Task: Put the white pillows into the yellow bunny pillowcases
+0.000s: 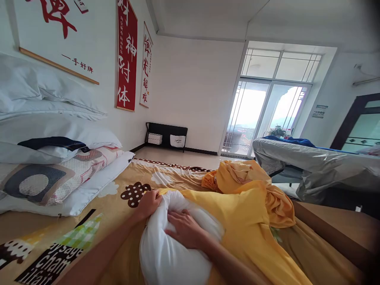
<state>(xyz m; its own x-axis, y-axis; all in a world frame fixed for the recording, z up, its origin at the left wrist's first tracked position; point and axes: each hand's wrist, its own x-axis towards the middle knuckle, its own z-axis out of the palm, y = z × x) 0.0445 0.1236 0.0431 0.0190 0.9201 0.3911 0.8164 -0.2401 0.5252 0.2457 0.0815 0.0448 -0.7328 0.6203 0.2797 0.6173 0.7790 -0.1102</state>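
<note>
A white pillow (178,253) lies in front of me, its far end against or inside a yellow pillowcase (237,209) spread out to the right. My left hand (151,204) is closed on the edge of the pillowcase, at the pillow's upper left corner. Pressed onto the top of the pillow is my right hand (188,227), with its fingers stretched out and somewhat apart. How deep the pillow reaches into the case is hidden by folds.
A patterned sheet (115,221) covers the bed beneath. Several pillows (89,174) are stacked at left. Crumpled orange-yellow bedding (243,172) lies beyond the case. At right stands a plastic-covered table (314,158). A low black rack (166,128) is against the far wall.
</note>
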